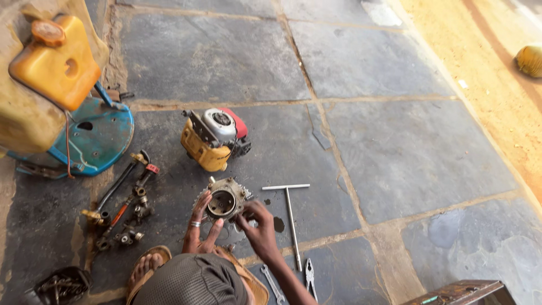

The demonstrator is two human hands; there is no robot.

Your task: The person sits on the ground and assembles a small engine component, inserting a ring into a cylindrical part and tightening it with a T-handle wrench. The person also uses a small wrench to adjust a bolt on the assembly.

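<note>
On the stone floor, both hands (226, 226) hold engine housing (226, 201) bore-up

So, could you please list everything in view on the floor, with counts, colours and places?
Metal housing: one, grey, centre floor, held by both hands.
Small engine: one, yellow, silver and red, behind the housing.
T-handle wrench: one, silver, right of the housing.
Pliers: one, bottom centre.
Spanner: one, silver, beside the pliers.
Pipes and valves: several, dark and brass, left.
Tank: one, yellow, top left.
Blue base: one, under the tank.
Left hand: on the housing.
Right hand: on the housing.
</note>
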